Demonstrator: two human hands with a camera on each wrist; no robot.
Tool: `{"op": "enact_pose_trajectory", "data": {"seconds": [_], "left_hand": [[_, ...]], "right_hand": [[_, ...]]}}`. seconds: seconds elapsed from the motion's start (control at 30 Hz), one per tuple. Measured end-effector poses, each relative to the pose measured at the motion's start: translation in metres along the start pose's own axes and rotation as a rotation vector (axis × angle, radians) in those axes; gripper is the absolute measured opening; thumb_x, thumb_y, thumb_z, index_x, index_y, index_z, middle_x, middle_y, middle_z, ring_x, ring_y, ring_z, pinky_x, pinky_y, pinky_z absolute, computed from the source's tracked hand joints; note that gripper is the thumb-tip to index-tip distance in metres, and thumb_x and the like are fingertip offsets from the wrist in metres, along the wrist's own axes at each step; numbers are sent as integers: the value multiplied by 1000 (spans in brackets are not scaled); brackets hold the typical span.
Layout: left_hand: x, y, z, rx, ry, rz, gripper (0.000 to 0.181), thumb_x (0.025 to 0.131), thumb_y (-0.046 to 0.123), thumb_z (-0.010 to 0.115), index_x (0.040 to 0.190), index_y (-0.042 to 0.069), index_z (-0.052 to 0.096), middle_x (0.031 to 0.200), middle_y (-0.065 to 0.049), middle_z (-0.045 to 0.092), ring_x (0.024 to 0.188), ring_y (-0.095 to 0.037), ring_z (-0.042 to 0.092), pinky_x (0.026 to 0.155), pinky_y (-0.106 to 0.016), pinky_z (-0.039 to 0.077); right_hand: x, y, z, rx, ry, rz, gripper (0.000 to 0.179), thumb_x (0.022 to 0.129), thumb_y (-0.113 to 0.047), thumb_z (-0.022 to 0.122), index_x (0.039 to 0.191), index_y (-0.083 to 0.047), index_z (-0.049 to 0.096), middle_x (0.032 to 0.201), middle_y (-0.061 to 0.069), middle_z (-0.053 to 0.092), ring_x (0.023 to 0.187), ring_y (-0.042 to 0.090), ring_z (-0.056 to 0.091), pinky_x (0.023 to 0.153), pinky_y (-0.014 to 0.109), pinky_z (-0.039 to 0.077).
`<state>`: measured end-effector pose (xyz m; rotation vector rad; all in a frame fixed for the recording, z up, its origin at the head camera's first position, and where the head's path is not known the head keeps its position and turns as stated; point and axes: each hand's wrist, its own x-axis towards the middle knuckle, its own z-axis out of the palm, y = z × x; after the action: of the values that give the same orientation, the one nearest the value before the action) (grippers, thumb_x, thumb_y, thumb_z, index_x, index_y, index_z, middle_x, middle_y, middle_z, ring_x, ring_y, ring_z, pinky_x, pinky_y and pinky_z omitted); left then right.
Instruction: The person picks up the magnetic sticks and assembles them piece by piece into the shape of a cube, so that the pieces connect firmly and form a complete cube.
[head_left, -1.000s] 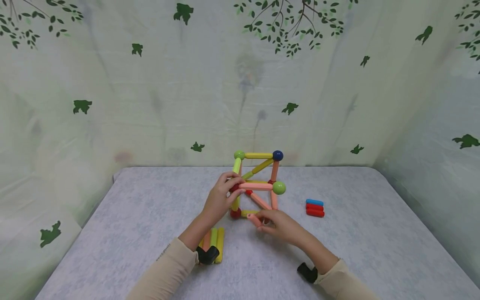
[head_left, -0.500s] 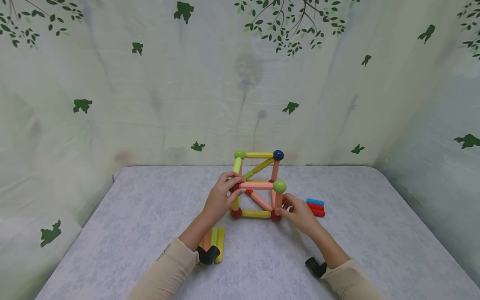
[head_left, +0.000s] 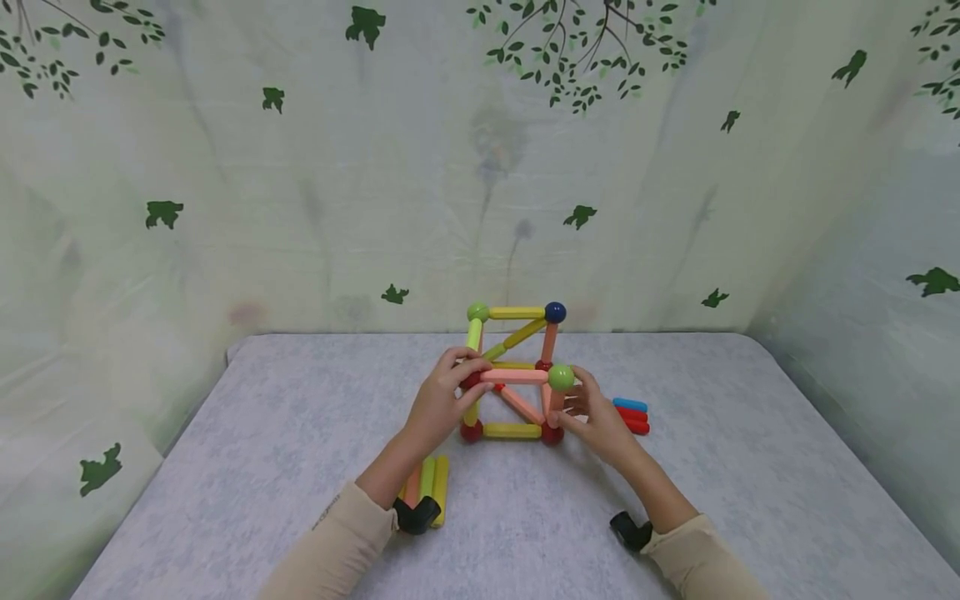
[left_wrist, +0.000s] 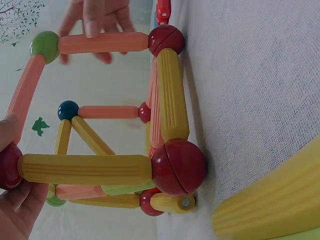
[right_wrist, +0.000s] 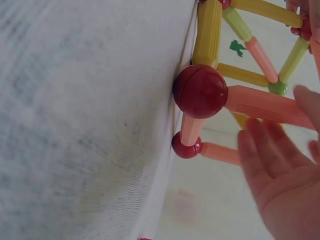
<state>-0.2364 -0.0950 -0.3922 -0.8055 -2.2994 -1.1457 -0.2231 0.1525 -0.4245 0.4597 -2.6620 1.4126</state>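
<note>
corner post in place on the stick-and-ball frame (head_left: 512, 431)

frame stands on the table (head_left: 720, 508), straight ahead of the person, between the two hands. step in hand, as i read it: closing the near face at its right corner. the upright pink stick (left_wrist: 102, 43) meets the green ball (head_left: 560, 377) above and the lower right red ball (head_left: 552, 433) below; all four sides of that face look joined.

left hand (head_left: 438, 400): thumb and fingers pinched on the upper red ball (left_wrist: 9, 167), bracing the top left corner. right hand (head_left: 602, 425): at the upright stick, thumb against it, other fingers spread beyond. blurred in the left wrist view, so cannot tell whether it grips or merely touches.

next move, i judge, calls for a check that both stick ends seat squarely, then a light release on the right with the left steady; a sideways knock could pop the green ball loose.

spares: yellow, green and orange sticks (head_left: 441, 492) by the left forearm; blue and red sticks (head_left: 630, 404) just beyond the right hand.
</note>
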Motion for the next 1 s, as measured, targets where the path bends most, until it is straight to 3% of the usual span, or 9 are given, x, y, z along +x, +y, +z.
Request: {"op": "enact_pose_trajectory", "data": {"seconds": [0.13, 0.57, 1.0], "left_hand": [[-1, 0, -1, -12, -3, -3, 26, 77, 11, 70, 103, 8, 65, 110, -1, 48, 81, -8, 51, 68, -20, 48], [-6, 4, -2, -36, -22, 19, 27, 77, 8, 70, 103, 9, 65, 109, -2, 47, 83, -10, 50, 69, -21, 48], [-9, 10, -7, -31, -64, -21, 28, 78, 9, 69, 106, 10, 65, 110, -1, 46, 87, -10, 49, 70, -22, 48]], "right_hand": [[0, -2, 0, 39, 31, -68, 72, 83, -4, 63, 137, -22, 19, 109, 11, 59, 92, 25, 59, 77, 38, 49], [-2, 2, -7, 60, -10, -105, 69, 83, -5, 64, 134, -27, 23, 105, 11, 60, 90, 26, 60, 71, 34, 51], [-2, 3, -10, 94, -44, -125, 70, 83, -8, 64, 136, -26, 22, 106, 13, 59, 92, 27, 59, 74, 33, 50]]}}
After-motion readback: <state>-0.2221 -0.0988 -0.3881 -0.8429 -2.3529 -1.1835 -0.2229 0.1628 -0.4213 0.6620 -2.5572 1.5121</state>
